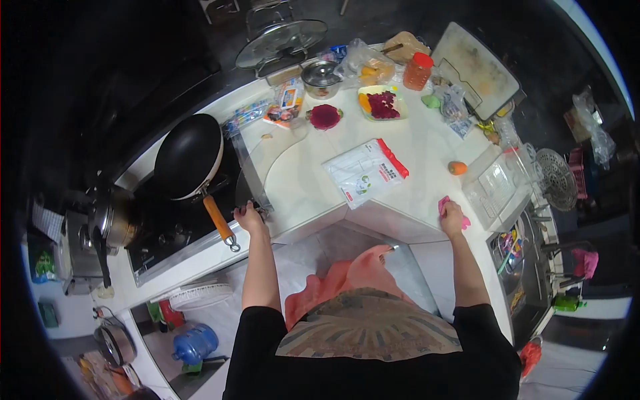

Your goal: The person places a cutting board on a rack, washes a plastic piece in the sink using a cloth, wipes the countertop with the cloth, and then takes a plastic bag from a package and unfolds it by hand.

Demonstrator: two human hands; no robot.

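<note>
My right hand (452,218) is closed on a pink cloth (465,222), pressed to the countertop near its front edge. My left hand (249,218) is closed at the right edge of the stove, around something dark that I cannot make out. Just left of that hand is the wooden handle (219,219) of a black wok (189,157). Between my hands, farther back, lies a white package with red trim (365,172). A carrot piece (457,168) sits beyond my right hand, beside a clear plastic container (495,183).
Cut dragon fruit (325,117) and a tray of diced red fruit (383,105) stand at the back. Nearby are a lidded pot (321,79), a red-lidded jar (418,71) and a leaning cutting board (475,67). The sink (523,267) is at right, the stove (160,233) at left.
</note>
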